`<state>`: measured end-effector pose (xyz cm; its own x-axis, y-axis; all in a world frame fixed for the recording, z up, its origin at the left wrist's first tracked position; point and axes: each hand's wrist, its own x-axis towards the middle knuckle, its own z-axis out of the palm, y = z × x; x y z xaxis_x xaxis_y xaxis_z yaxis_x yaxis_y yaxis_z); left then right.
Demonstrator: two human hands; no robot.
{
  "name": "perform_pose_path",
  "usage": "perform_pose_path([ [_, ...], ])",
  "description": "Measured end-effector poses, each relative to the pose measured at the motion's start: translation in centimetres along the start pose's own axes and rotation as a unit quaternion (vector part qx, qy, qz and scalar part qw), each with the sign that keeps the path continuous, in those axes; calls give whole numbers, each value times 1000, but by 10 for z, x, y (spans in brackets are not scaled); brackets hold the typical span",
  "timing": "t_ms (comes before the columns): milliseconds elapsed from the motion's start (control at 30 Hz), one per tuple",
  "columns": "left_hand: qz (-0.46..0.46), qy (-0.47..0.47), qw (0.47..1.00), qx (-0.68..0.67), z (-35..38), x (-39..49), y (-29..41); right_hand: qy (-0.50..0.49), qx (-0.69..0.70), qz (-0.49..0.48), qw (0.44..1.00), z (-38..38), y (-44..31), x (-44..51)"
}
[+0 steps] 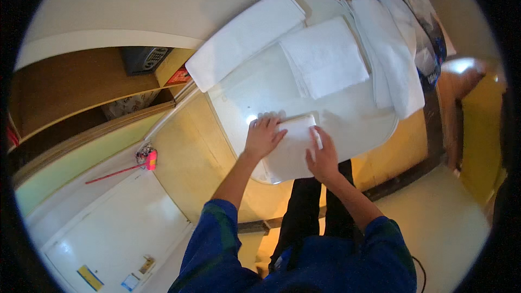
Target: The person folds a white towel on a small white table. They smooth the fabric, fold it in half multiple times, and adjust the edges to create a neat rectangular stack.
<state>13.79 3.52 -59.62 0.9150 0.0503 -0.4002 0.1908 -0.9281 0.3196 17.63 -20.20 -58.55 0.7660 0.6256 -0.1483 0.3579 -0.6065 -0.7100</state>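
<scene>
A folded white cloth (290,150) lies at the near edge of a pale, round-cornered tabletop (252,97). My left hand (263,135) rests palm down on its left side, fingers a little spread at the far left corner. On the right side, my right hand (323,152) touches the cloth's edge with its fingers; whether it pinches any layer cannot be told. Beyond them lies a squarish stack of folded white cloths (325,57). A long folded white cloth (248,36) lies along the far left edge, and a heap of white cloths (390,53) lies at the right.
A dark plastic bag (431,49) stands behind the right heap. At the left, an open wooden shelf (73,85) holds a dark device with buttons (146,59). A red-handled tool with a pink head (151,160) is by the wall, above a white door (118,219).
</scene>
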Motion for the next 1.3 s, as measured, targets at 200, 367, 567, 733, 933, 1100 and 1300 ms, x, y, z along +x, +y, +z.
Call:
perform_pose_path([
  [200, 94, 52, 988, -113, -19, 25, 24, -72, 90, 195, 974, -15, 45, -63],
  [367, 67, 29, 997, -29, -16, 50, 67, -68, 114, 188, 973, -10, 41, -77],
  [567, 109, 73, 989, -67, 2, 69, 60, -24, 27, 180, 983, -2, 23, -60],
  [733, 59, 72, 980, -178, 25, 58, 44, -69, -9, 235, 969, 6, 17, -46],
  [933, 19, 22, 966, -255, 4, 42, 25, -143, -23, 242, 959, -19, 11, -42],
  [1100, 97, 190, 977, -9, -5, 1, 16, 56, -78, 0, 995, -15, -29, -19],
  [1300, 56, 138, 988, 30, 34, -24, 8, -63, -167, -64, 982, 42, -10, 20],
])
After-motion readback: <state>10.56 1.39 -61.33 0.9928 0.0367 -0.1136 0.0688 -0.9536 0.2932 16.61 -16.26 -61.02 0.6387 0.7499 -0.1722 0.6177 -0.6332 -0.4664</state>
